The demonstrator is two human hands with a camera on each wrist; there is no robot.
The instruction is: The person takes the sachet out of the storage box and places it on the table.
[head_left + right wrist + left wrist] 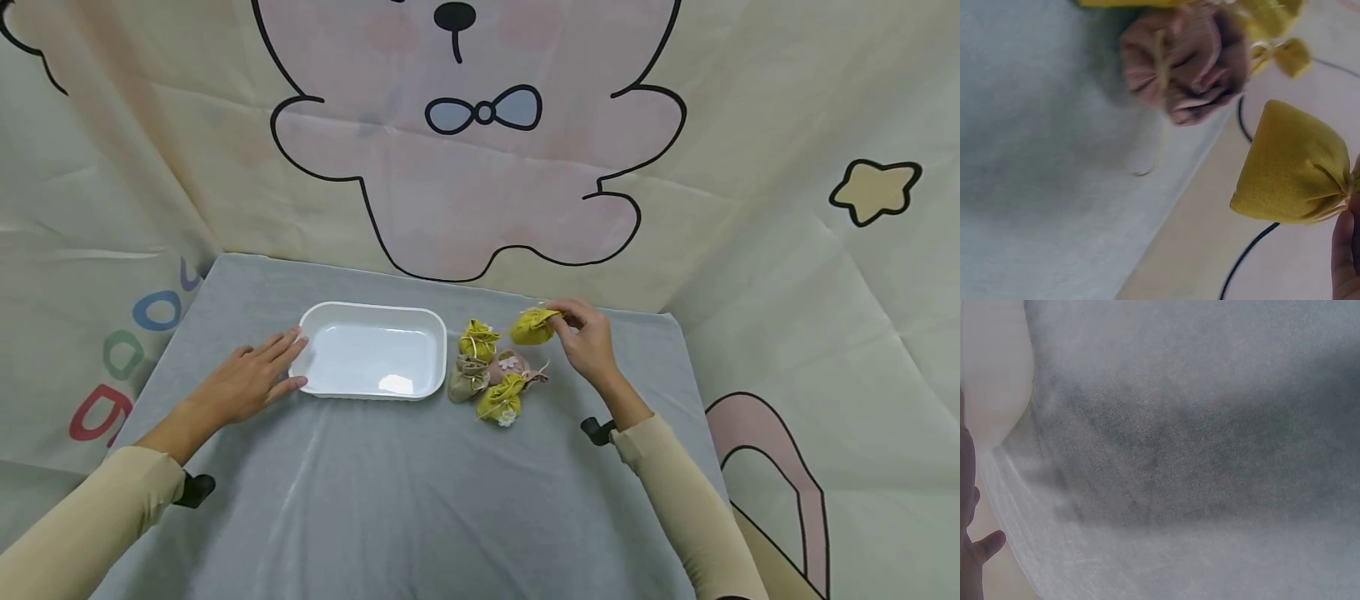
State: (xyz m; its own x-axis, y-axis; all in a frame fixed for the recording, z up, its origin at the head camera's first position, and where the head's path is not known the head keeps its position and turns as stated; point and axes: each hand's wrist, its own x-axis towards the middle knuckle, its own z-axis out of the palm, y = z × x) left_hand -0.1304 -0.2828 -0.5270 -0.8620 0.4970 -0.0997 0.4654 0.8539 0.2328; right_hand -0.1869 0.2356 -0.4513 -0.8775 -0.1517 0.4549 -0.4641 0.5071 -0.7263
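With thumb and fingers my right hand (pixel 588 343) pinches a yellow drawstring sachet (pixel 532 327) by its tied neck, above the far right of the cloth. The right wrist view shows the plump body of this yellow sachet (pixel 1291 165) hanging out from the fingertips. My left hand (pixel 251 379) lies with straight, spread fingers against the left edge of a white rectangular tray (pixel 367 354). No objects lie in that tray. Beside its right end sit a beige sachet (pixel 467 379), a pink sachet (pixel 507 367) and two yellow ones, a rear sachet (pixel 477 339) and a front sachet (pixel 499 402).
A grey cloth (pixel 420 500) covers the table, whose far edge meets a hanging printed curtain (pixel 480 208). Black wrist mounts (pixel 597 431) stick out from both sleeves. The bunched sachets touch or nearly touch one another.
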